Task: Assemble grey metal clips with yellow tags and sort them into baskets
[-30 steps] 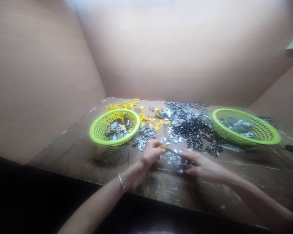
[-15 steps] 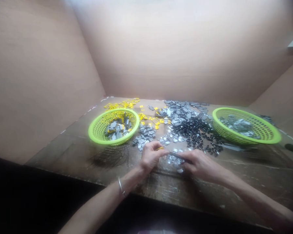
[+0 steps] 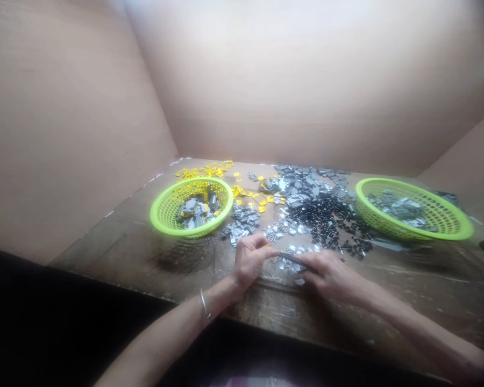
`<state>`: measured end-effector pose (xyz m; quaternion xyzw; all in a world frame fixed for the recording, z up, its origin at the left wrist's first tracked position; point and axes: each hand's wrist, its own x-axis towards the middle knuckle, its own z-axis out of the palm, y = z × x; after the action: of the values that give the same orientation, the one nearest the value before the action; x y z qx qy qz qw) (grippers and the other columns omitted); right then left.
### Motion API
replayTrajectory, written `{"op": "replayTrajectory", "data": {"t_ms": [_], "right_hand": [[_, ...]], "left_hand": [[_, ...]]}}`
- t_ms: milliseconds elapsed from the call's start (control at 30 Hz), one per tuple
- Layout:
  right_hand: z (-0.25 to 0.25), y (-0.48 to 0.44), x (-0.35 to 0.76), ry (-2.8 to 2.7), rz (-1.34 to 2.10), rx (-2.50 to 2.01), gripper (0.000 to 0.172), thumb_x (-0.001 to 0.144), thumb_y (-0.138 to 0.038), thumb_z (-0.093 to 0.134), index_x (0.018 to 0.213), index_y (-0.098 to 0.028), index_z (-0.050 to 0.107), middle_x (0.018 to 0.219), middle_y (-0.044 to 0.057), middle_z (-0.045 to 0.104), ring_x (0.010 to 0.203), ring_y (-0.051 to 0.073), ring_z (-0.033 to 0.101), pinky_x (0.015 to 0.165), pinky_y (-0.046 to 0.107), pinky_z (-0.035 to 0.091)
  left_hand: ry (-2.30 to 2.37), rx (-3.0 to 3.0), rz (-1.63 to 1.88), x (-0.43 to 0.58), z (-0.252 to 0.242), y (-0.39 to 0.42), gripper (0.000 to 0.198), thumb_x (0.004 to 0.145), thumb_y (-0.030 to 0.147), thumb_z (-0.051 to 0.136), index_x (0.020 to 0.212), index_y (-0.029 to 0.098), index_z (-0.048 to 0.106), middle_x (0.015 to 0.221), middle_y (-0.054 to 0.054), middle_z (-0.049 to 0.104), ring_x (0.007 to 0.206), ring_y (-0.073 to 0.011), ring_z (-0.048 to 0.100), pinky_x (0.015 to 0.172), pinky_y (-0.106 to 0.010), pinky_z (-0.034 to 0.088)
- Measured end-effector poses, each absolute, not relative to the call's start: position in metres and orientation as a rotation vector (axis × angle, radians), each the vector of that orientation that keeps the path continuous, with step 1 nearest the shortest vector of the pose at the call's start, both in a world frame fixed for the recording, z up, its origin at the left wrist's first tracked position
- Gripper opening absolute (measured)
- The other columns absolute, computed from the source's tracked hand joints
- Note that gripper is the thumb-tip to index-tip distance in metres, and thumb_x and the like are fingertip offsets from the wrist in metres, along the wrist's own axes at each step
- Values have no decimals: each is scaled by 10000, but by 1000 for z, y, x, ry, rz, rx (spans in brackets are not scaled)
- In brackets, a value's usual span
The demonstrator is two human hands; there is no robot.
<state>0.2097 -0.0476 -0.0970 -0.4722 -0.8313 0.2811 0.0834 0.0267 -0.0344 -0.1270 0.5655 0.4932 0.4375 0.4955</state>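
Head view: the left hand [image 3: 252,259] pinches a small yellow piece [image 3: 268,245], mostly hidden, at ten o'clock from the slim dark tool [image 3: 293,259] the right hand [image 3: 331,272] grasps. Farther toward ten o'clock stands a round lime-green plastic basket [image 3: 185,233].

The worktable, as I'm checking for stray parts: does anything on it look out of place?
Perhaps some yellow pieces: they lie at the edge of the grey pile, apart from the yellow heap behind the left green basket. That may be deliberate. Small black parts are too blurred to judge damage.
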Motion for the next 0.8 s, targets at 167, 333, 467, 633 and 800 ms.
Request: {"op": "replayTrajectory", "data": {"t_ms": [167,333,467,633,800], "right_hand": [[-94,-47,211,-2517,749,-1417,204,702,-216,416,809,-205,590,660,3,577,580,118,473,558,220,321],[-87,-47,212,-2491,676,-1439,205,701,-221,417,823,-192,579,722,18,577,654,140,485,581,228,336],[-85,-48,217,-2425,740,-1444,200,693,-306,465,799,-193,591,720,20,585,650,146,493,587,237,349],[-86,-46,237,-2271,712,-1573,306,714,-422,425,822,-192,595,733,25,589,626,148,505,551,239,349],[-96,-27,271,-2076,453,-1859,406,728,-482,356,872,-177,582,820,69,592,701,184,525,583,254,357]], "left_hand": [[1139,1373,1030,25,-123,-30,193,558,307,593,596,124,545,538,19,470,485,-60,393,450,-184,307],[1032,1270,1047,25,-118,-27,386,522,172,607,895,146,513,734,-14,546,570,-74,472,477,-176,353],[1084,1323,1021,13,-107,-23,284,565,158,550,842,140,493,693,-8,544,501,-60,460,437,-175,352],[1449,1652,1293,-42,-84,11,296,662,246,470,945,159,483,910,-60,536,726,-135,509,614,-260,411],[2075,2050,1146,-86,-74,51,396,641,298,501,1006,152,463,981,-105,499,965,-257,397,801,-390,316]]}}
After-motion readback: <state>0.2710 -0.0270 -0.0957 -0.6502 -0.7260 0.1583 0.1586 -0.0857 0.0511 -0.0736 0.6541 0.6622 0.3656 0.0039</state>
